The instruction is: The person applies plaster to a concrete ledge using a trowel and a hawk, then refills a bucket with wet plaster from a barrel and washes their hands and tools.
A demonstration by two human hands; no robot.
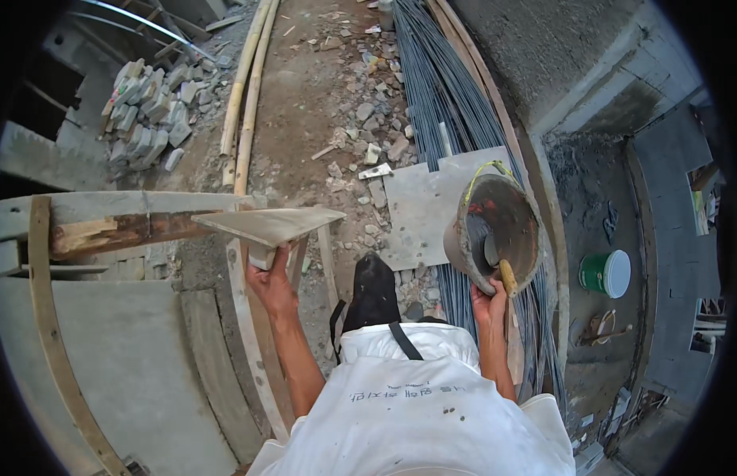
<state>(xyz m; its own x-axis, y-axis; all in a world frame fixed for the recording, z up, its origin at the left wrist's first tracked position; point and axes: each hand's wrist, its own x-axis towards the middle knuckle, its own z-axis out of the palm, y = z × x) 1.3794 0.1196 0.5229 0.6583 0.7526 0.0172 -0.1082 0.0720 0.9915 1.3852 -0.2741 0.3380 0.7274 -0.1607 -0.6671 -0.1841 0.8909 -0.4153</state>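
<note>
My left hand (269, 282) grips the underside of a flat, pale wooden board (265, 224), held out at left of centre. My right hand (486, 303) is closed on a dirty bucket (464, 234) with a yellow cord (485, 165), tilted so that its inside shows. A trowel with a wooden handle (508, 278) rests in the bucket, its handle poking over the rim beside my fingers.
Bamboo poles (243, 111) and rubble (150, 115) lie ahead. Steel bars (436, 87) run along the right, partly under a grey sheet (408, 222). A timber-and-concrete ledge (99, 205) is at left. A green-and-white pail (605, 274) stands at right.
</note>
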